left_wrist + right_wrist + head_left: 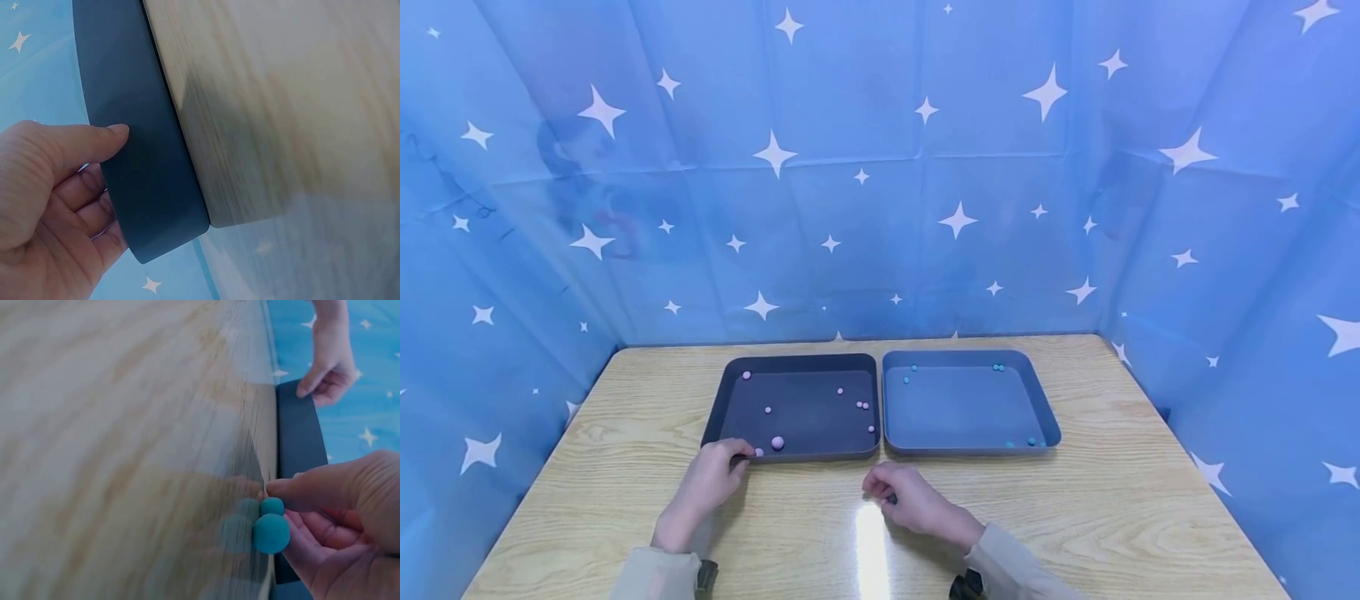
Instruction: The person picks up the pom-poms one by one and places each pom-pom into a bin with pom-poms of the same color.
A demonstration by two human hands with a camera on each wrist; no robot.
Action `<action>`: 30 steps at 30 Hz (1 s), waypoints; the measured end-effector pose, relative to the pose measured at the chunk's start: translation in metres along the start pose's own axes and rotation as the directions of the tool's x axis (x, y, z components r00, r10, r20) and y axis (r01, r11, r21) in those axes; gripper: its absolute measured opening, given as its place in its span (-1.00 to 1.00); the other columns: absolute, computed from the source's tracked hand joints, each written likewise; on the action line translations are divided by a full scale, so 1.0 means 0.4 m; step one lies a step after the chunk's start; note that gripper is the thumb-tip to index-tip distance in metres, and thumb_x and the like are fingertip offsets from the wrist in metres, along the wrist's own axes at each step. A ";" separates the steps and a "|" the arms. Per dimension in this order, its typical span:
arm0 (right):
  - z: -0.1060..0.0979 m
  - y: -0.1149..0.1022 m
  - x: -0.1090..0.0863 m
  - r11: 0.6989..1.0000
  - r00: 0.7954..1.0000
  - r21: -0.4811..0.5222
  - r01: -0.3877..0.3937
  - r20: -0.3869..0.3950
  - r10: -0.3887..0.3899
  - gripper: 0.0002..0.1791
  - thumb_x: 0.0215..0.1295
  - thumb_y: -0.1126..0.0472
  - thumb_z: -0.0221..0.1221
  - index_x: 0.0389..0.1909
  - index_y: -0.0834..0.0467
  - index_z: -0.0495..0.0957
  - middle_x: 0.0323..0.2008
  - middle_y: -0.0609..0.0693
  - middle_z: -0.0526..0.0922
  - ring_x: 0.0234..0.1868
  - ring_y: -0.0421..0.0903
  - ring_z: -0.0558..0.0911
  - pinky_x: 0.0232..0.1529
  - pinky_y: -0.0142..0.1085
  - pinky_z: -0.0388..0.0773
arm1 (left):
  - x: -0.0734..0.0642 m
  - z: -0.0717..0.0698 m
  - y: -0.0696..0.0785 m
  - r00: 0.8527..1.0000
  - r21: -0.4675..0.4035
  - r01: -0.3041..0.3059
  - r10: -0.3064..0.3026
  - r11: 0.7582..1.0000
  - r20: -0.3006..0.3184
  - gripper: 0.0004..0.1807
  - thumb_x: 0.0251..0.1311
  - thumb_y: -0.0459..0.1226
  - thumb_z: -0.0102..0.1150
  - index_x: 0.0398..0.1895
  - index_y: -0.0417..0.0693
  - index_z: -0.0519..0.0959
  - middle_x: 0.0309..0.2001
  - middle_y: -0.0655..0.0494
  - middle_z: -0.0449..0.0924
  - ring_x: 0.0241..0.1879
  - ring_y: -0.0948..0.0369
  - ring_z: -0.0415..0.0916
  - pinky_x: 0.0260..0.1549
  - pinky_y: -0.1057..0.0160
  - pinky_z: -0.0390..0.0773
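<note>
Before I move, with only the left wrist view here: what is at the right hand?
Observer: The right hand has two teal balls at its fingers, one larger than the other.
Operator: And what lies inside the dark tray that my left hand grips?
Observer: Pink balls of different sizes.
Operator: Is anything next to that tray?
Observer: Yes, a blue tray stands beside it, on the person's right.
</note>
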State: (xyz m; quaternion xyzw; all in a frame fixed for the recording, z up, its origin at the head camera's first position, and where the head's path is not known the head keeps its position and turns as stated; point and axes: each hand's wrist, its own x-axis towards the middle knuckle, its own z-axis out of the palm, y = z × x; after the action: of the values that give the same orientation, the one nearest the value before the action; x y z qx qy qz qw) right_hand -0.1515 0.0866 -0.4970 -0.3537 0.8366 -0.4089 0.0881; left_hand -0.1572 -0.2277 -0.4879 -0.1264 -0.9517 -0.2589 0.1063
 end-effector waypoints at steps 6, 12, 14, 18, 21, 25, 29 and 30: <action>-0.003 0.000 0.003 1.000 1.000 -0.015 -0.006 0.005 0.006 -0.62 -0.16 0.70 0.04 -0.30 0.29 0.51 -0.33 0.05 0.58 -0.30 -0.12 0.58 -0.24 -0.43 0.57 | 0.000 -0.003 0.001 1.000 -0.003 -0.012 0.012 1.000 -0.009 -0.80 -0.11 -0.60 0.24 -0.47 -0.17 0.63 -0.39 0.01 0.65 -0.32 0.08 0.61 -0.29 0.09 0.59; -0.003 0.004 0.005 1.000 1.000 0.010 -0.004 -0.011 0.004 -0.63 -0.15 0.69 0.04 -0.31 0.30 0.52 -0.34 0.06 0.60 -0.32 -0.12 0.59 -0.26 -0.46 0.56 | 0.003 -0.003 0.001 1.000 0.004 -0.017 0.017 1.000 -0.015 -0.80 -0.13 -0.60 0.24 -0.49 -0.16 0.63 -0.41 0.02 0.65 -0.34 0.09 0.60 -0.33 0.09 0.59; -0.002 0.005 0.006 1.000 1.000 0.023 -0.007 -0.017 0.007 -0.64 -0.14 0.69 0.04 -0.30 0.31 0.52 -0.35 0.08 0.59 -0.31 -0.10 0.59 -0.25 -0.44 0.57 | 0.003 -0.003 0.001 1.000 0.005 -0.016 0.017 1.000 -0.013 -0.80 -0.13 -0.60 0.24 -0.49 -0.17 0.63 -0.41 0.02 0.65 -0.34 0.09 0.61 -0.32 0.09 0.59; -0.003 0.001 0.009 0.999 1.000 0.039 -0.004 -0.030 0.005 -0.66 -0.12 0.66 0.05 -0.29 0.32 0.53 -0.33 0.10 0.60 -0.30 -0.09 0.60 -0.23 -0.39 0.59 | 0.003 -0.002 0.002 1.000 0.011 -0.019 0.019 1.000 -0.015 -0.80 -0.13 -0.60 0.24 -0.49 -0.16 0.63 -0.40 0.02 0.65 -0.33 0.08 0.61 -0.30 0.09 0.59; -0.005 -0.007 0.017 0.998 0.999 0.068 0.011 -0.045 -0.008 -0.68 -0.10 0.65 0.06 -0.29 0.34 0.52 -0.33 0.13 0.61 -0.31 -0.07 0.60 -0.23 -0.40 0.59 | 0.003 -0.002 0.002 0.999 0.017 -0.027 0.027 0.999 -0.021 -0.80 -0.13 -0.60 0.25 -0.49 -0.15 0.62 -0.41 0.02 0.65 -0.33 0.08 0.60 -0.31 0.09 0.59; -0.013 -0.022 0.036 0.994 0.997 0.108 0.027 -0.069 -0.020 -0.73 -0.04 0.64 0.09 -0.28 0.37 0.52 -0.32 0.19 0.61 -0.31 -0.08 0.60 -0.24 -0.44 0.57 | 0.003 -0.002 0.001 0.999 0.016 -0.029 0.030 0.999 -0.020 -0.80 -0.13 -0.60 0.25 -0.49 -0.16 0.62 -0.41 0.02 0.65 -0.33 0.08 0.61 -0.30 0.08 0.59; -0.027 -0.044 0.055 0.994 0.996 0.100 0.041 -0.081 -0.033 -0.76 0.03 0.61 0.13 -0.26 0.36 0.51 -0.30 0.20 0.61 -0.29 -0.05 0.61 -0.22 -0.46 0.56 | 0.001 -0.001 -0.001 1.000 0.008 -0.020 0.020 1.000 -0.011 -0.81 -0.12 -0.59 0.25 -0.48 -0.16 0.63 -0.41 0.02 0.65 -0.32 0.07 0.61 -0.29 0.08 0.59; -0.032 -0.051 0.060 0.994 0.996 0.096 0.045 -0.083 -0.037 -0.77 0.04 0.60 0.13 -0.25 0.36 0.51 -0.30 0.20 0.60 -0.28 -0.03 0.61 -0.22 -0.46 0.56 | 0.001 -0.001 -0.001 1.000 0.007 -0.018 0.019 1.000 -0.009 -0.81 -0.12 -0.59 0.24 -0.48 -0.17 0.63 -0.41 0.02 0.65 -0.32 0.07 0.61 -0.29 0.08 0.59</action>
State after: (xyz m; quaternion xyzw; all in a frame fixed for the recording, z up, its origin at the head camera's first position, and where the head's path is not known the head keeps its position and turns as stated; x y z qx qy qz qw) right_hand -0.1641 0.0702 -0.4702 -0.3490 0.8110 -0.4653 0.0630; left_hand -0.1578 -0.2281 -0.4878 -0.1336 -0.9509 -0.2551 0.1136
